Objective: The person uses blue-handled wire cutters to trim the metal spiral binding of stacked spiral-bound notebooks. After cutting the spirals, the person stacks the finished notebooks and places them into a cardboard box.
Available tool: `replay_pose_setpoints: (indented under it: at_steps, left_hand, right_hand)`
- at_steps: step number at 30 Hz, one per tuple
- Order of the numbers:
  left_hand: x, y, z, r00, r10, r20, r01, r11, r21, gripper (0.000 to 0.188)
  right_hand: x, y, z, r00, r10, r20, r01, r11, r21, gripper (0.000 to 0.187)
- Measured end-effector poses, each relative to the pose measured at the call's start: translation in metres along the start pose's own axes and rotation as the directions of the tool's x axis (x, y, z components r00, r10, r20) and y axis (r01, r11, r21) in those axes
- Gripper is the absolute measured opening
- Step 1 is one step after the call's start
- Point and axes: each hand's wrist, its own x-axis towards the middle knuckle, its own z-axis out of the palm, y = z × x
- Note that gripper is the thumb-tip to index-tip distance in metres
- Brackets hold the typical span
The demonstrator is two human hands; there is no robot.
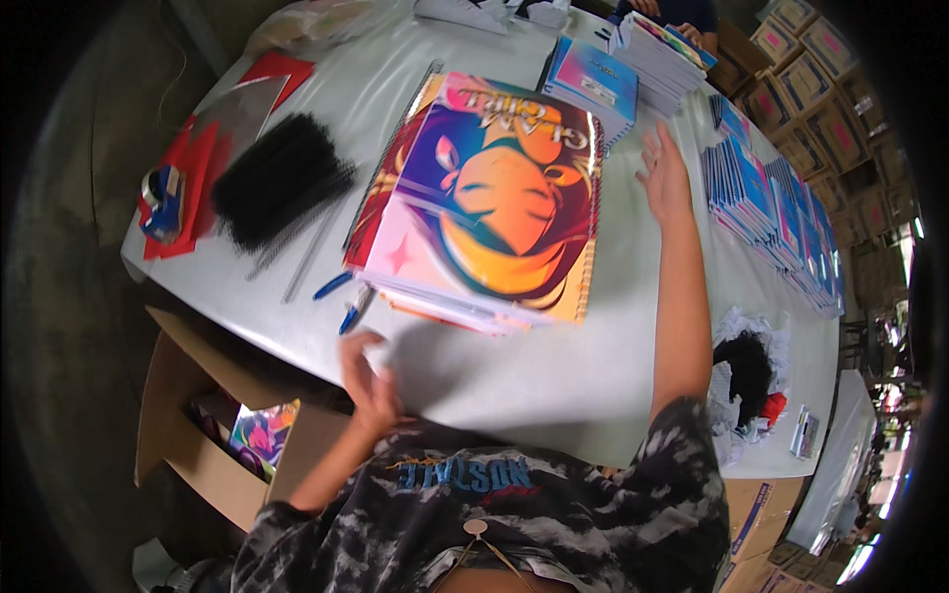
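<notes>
In front of me lies a stack of large spiral notebooks [504, 198], their colourful cover showing a cartoon figure turned upside down to me. Just off the stack's near left corner is my left hand [371, 385], its fingers apart and nothing in them. My right hand [666, 173] reaches forward past the stack's right side, open and empty. Beyond it stands a pile of smaller blue-and-pink notebooks [593, 79]. Two blue pens [351, 308] lie between my left hand and the big stack.
A heap of black bristly strips [282, 183], red sheets [198, 163] and a blue tape dispenser [161, 206] lie at left. More notebook stacks [766, 212] and crumpled paper [736, 395] are at right. An open carton [188, 385] stands below the table's left edge. Another person's hand [643, 6] shows at the far side.
</notes>
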Motion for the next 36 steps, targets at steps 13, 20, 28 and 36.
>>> replay_pose_setpoints:
  at_steps: [13,20,28,36]
  left_hand:
    - [0.147,-0.001,0.044,0.476,-0.584,0.658,0.874,0.398,-0.278,0.087]
    - [0.081,0.015,0.083,0.679,-0.377,0.631,0.734,0.387,-0.558,0.08]
    - [-0.039,0.077,0.138,0.773,-0.449,0.447,0.632,0.601,-0.49,0.11]
    - [-0.006,0.025,0.048,0.685,-0.241,0.688,0.307,0.951,0.027,0.078]
  right_hand:
    - [-0.209,0.098,0.102,0.987,-0.067,0.144,-0.008,0.884,0.468,0.056]
    - [-0.174,0.122,0.03,0.992,0.088,0.089,-0.121,0.865,0.487,0.057]
    - [-0.131,0.065,-0.057,0.986,-0.006,0.169,-0.059,0.924,0.377,0.053]
    - [-0.13,0.026,-0.139,0.957,-0.105,-0.271,0.112,0.994,0.014,0.052]
